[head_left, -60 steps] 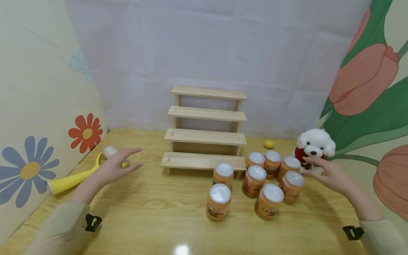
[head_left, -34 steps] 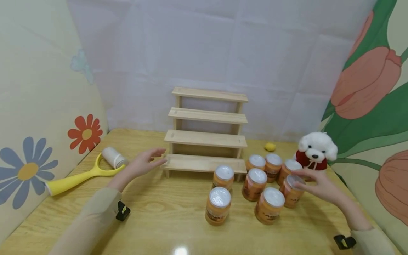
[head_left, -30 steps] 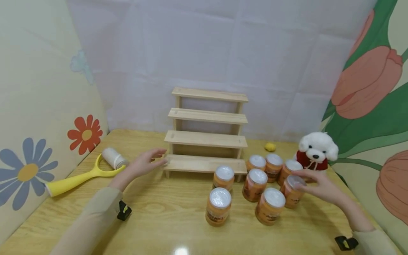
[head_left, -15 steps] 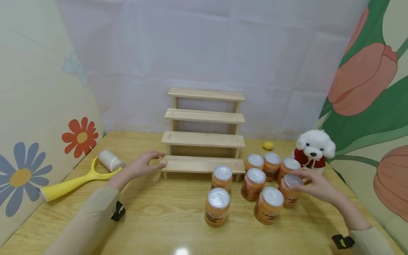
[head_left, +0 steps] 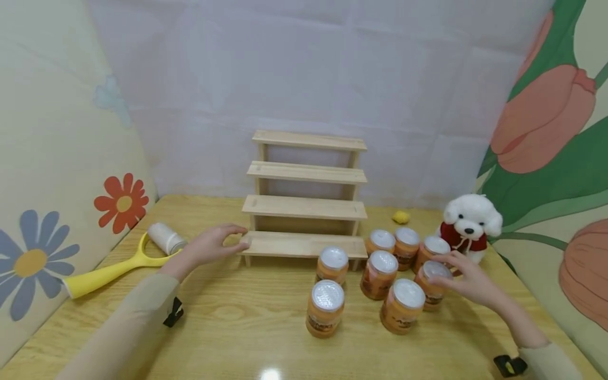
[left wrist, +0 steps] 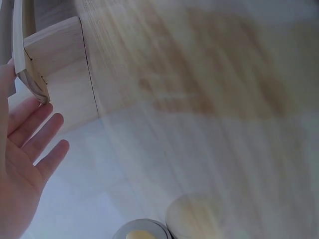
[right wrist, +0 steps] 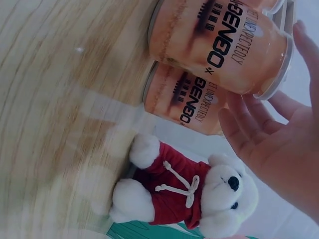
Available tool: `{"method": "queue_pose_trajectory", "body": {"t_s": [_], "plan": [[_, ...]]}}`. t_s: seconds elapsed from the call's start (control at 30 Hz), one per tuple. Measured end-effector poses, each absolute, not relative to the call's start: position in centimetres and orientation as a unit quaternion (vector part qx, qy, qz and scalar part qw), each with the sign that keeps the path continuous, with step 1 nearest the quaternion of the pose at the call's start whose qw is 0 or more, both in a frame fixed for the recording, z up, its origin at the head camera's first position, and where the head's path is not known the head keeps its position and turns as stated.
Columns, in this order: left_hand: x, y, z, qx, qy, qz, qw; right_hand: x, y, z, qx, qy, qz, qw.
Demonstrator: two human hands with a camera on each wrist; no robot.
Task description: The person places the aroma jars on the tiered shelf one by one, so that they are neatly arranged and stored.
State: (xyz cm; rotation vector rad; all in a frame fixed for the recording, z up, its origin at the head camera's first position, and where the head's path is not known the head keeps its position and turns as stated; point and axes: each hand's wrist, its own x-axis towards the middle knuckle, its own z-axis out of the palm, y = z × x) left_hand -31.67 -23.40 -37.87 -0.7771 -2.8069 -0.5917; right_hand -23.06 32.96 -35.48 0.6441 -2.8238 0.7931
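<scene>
My left hand (head_left: 216, 246) holds the left end of the lowest board of a wooden step shelf (head_left: 304, 244). In the left wrist view, fingertips touch the board's end (left wrist: 35, 84), while the ring and little fingers stand off it. Over at the right, my right hand (head_left: 470, 279) is around the top of an orange can (head_left: 431, 290) with a silver lid. The right wrist view has the fingers (right wrist: 249, 117) behind that can (right wrist: 214, 47) and the thumb by its lid rim. The can stands upright on the table.
Several like cans, among them a front one (head_left: 325, 311), stand between shelf and right hand. A white toy dog (head_left: 470, 224) in red sits behind the right hand. A yellow-handled lint roller (head_left: 109, 274) lies at left; a small yellow thing (head_left: 401, 217) lies at the back.
My left hand has come from above the lint roller over to the shelf's left end. My right hand has moved from before the toy dog to the can. Lately both hands barely move.
</scene>
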Motion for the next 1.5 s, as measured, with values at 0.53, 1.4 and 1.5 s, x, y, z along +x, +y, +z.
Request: {"method": "queue_pose_trajectory", "body": {"t_s": [0.53, 1.4, 1.5], "plan": [[-32.1, -22.4, -38.1, -0.279, -0.938, -0.19, 0.077, -21.8, 34.2, -35.7, 0.17, -0.936, 0.309, 0.008], [-31.1, -23.2, -38.5, -0.244, -0.934, -0.259, 0.033, -22.1, 32.9, -35.9, 0.114, -0.936, 0.332, -0.002], [-31.0, -23.3, -38.6, -0.243, -0.932, -0.266, 0.035, -21.9, 32.8, -35.4, 0.114, -0.935, 0.335, 0.014]]}}
